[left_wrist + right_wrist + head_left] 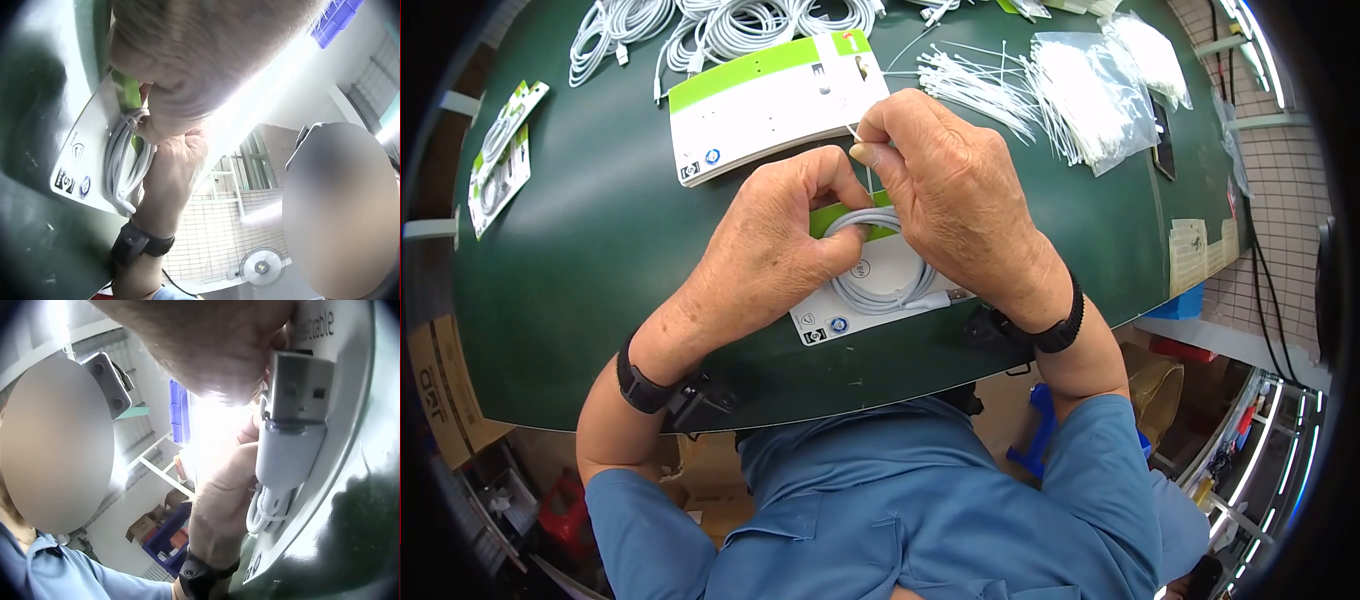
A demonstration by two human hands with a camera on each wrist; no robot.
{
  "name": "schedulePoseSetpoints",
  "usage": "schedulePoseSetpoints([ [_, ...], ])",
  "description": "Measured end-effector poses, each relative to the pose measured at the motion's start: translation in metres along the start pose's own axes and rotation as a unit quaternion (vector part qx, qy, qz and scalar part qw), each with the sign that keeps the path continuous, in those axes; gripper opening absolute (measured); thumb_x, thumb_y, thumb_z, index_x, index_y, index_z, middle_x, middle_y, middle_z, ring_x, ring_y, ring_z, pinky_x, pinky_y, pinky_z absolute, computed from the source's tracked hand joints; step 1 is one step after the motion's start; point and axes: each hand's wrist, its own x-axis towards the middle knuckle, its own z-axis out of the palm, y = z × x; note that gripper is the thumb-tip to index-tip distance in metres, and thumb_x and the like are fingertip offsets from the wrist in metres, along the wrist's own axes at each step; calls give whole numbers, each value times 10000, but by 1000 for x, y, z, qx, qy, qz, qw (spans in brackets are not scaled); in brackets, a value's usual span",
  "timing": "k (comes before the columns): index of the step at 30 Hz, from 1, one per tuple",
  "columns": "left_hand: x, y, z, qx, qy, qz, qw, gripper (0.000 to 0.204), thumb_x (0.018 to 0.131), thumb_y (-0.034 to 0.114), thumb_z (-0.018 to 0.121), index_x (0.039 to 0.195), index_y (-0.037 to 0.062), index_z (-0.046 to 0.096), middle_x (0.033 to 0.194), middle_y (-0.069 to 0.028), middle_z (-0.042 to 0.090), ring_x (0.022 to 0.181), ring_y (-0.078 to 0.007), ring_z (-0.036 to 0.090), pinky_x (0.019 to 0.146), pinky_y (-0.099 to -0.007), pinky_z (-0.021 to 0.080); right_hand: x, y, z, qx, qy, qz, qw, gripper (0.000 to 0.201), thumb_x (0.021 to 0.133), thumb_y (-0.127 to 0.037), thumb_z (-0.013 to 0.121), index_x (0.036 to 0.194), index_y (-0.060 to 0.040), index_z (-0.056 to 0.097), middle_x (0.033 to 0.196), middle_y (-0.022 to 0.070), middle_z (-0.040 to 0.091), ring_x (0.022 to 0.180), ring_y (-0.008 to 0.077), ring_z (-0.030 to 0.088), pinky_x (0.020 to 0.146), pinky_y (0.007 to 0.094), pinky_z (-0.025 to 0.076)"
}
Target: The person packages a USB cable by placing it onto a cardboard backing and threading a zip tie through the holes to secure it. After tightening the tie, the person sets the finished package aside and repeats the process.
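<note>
On the green counter point(580, 250), right in front of the person, a white backing card point(870, 290) with a green top strip lies flat, and a coiled white cable point(880, 275) sits on it. The coil's loop is at the green end, under the hands; its USB plug point(952, 296) points out toward the card's right edge, so the long axis runs roughly left to right across the card.

The left hand point(770, 240) comes in from the left, thumb and curled fingers pressing the top of the coil against the card. The right hand point(950, 200) arches over the same spot from the right, thumb and forefinger pinching a thin white cable tie point(858, 135) that stands up just above the coil. Both hands meet at the loop end; the plug end lies free beneath the right wrist.

Farther back sit another card point(770, 100), loose cables point(720, 25) and a heap of ties point(1040, 90), well apart from the hands.
</note>
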Motion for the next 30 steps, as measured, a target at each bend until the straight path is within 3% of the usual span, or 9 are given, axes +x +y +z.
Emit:
schedulePoseSetpoints([
  [14,-1,3,0,-9,-12,-33,999,111,790,1,642,892,-31,612,811,-95,648,764,-172,603,746,-335,527,0,5,4,6,-4,16,1000,100,982,-39,668,1024,-35,577,818,124,666,680,291,684,589,382,525],
  [18,-1,4,-2,-11,-16,-34,999,113,785,-3,644,891,-30,615,817,-106,655,767,-178,616,743,-339,530,0,5,4,4,-18,24,1000,84,990,-25,653,1011,-32,573,820,113,680,697,254,698,600,364,539],
  [22,-1,6,-3,-3,-17,-42,999,114,783,-8,646,893,-29,620,826,-118,665,787,-184,636,774,-345,545,1,8,3,44,-23,35,998,108,979,-11,663,1065,-15,598,843,104,699,746,214,716,636,339,558],
  [25,-2,1,-3,-14,-7,-8,1000,118,785,-11,651,899,-30,627,835,-124,673,811,-188,652,813,-349,556,3,6,0,178,-38,66,981,118,951,-3,693,1060,10,650,847,86,705,809,179,728,673,313,570],
  [30,-3,-4,-4,-16,12,9,1000,110,786,-16,653,892,-32,626,830,-128,672,827,-189,662,843,-353,560,6,6,-12,165,-67,22,984,155,922,4,718,1077,1,726,849,68,697,779,155,701,664,299,552],
])
